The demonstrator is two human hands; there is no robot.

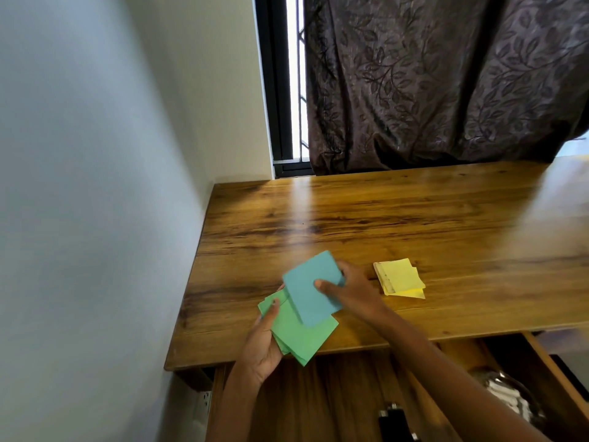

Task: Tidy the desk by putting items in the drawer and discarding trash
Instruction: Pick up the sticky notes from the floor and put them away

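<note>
Sticky notes are lying and being held in three coloured lots over the near left part of the wooden desk [414, 218]. I am gripping the green pad [299, 336] in my left hand [259, 349], thumb pressing on its top face and fingers curling beneath it, and the pad is overhanging the desk's near edge. My right hand [353, 293] is pinching the blue pad [310, 288], thumb lying across its upper face and fingers behind it; this pad is tilting and overlapping the far corner of the green one, though I cannot tell whether the two are touching. A yellow pad [400, 277], with loose sheets fanning out beneath it, is resting flat on the desk just to the right of my right hand, apart from it. Below the near edge an open drawer [541, 368] is showing at the lower right, with a black object [393, 422] and something shiny [510, 393] inside, both too blurred to identify. A dark patterned curtain [446, 78] is hanging beyond the far edge.
</note>
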